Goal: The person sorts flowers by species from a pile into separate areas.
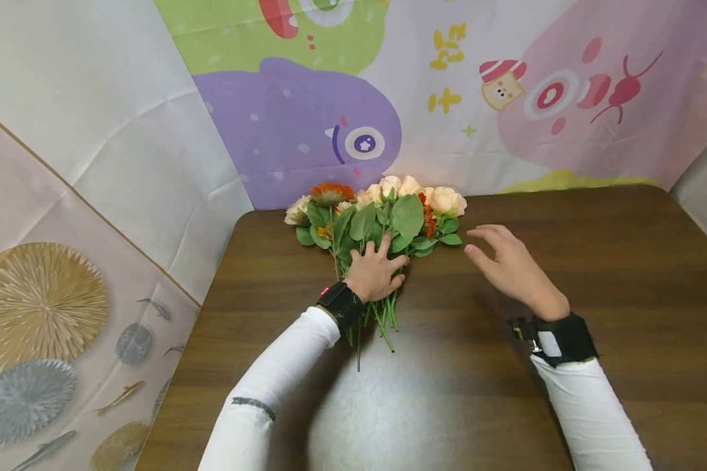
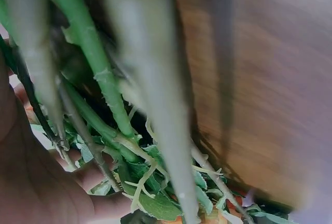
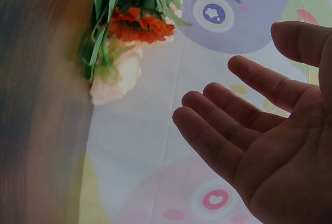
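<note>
Bunch of artificial flowers [image 1: 377, 212] lies on the dark wooden tabletop [image 1: 595, 261] at its far edge, heads (cream roses, orange blooms) against the cartoon-printed backdrop [image 1: 306, 124], green stems [image 1: 383, 320] pointing back toward the person. Left hand [image 1: 377, 271] rests on top of the bunch where leaves give way to stems; fingers spread forward into the foliage and curl down over it, so it presses and gathers the stems. From the left wrist view, stems [image 2: 98, 73] run close past the palm [image 2: 31, 182], leaves bunched beyond; blur there hides whether the thumb closes underneath. Right hand [image 1: 512, 265] hovers just beside the bunch on its right, above the tabletop, fingers straight and slightly parted, holding nothing; the right wrist view shows the bare palm [image 3: 280, 146] with an orange bloom [image 3: 140, 27] and a cream rose [image 3: 116, 76] apart from it. Judgement: the step in hand looks like collecting the loose stems into one bundle. To do it well, keep the left hand pinning at the stem junction rather than on the leaves, which would slip; bring the right hand in low from the side to sweep stray outer stems inward; take the grip below the foliage so the heads are not crushed against the backdrop.
</note>
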`<action>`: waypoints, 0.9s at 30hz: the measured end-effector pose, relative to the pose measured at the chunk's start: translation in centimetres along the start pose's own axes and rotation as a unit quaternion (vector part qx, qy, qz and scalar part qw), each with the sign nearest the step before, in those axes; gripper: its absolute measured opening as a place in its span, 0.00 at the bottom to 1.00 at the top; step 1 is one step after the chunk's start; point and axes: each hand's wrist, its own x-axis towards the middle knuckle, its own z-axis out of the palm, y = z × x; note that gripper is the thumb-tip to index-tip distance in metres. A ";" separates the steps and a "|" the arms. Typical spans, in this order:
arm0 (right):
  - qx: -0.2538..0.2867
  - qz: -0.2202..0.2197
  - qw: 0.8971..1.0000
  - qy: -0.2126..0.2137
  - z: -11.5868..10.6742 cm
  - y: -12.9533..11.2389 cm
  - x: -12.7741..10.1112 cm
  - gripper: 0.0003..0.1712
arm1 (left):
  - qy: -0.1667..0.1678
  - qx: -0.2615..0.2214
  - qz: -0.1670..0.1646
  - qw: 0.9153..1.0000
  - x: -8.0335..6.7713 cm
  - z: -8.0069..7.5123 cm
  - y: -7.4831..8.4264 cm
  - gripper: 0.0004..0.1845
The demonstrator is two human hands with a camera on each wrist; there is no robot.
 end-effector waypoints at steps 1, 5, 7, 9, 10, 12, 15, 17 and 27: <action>0.000 0.001 1.000 -0.002 0.0 0.0 0.0 0.25 | -0.001 -0.001 -0.002 1.000 -0.1 0.0 -0.2 0.26; -0.001 0.005 1.000 -0.010 0.0 -0.1 0.0 0.25 | -0.005 -0.003 -0.008 1.000 -0.5 0.3 -0.9 0.26; -0.002 0.005 1.000 -0.012 0.0 -0.2 -0.1 0.25 | -0.006 -0.004 -0.009 1.000 -0.7 0.4 -1.2 0.26; -0.002 0.006 1.000 -0.015 0.0 -0.3 -0.1 0.25 | -0.005 -0.006 -0.007 1.000 -0.9 0.6 -1.5 0.26; -0.001 0.007 1.000 -0.016 0.0 -0.3 -0.1 0.25 | -0.006 -0.006 -0.007 1.000 -1.0 0.6 -1.6 0.26; 0.000 0.010 1.000 -0.019 -0.1 -0.4 -0.1 0.25 | -0.008 -0.008 -0.005 1.000 -1.1 0.7 -1.9 0.26; 0.001 0.011 1.000 -0.020 -0.1 -0.4 -0.1 0.25 | -0.012 -0.010 -0.005 1.000 -1.4 0.7 -2.2 0.26; 0.001 0.009 1.000 -0.018 -0.1 -0.4 -0.1 0.25 | -0.013 -0.011 -0.006 1.000 -1.6 0.7 -2.4 0.26; -0.002 0.011 1.000 -0.024 -0.1 -0.1 -0.2 0.26 | -0.010 -0.012 -0.019 1.000 -2.1 1.2 -3.3 0.26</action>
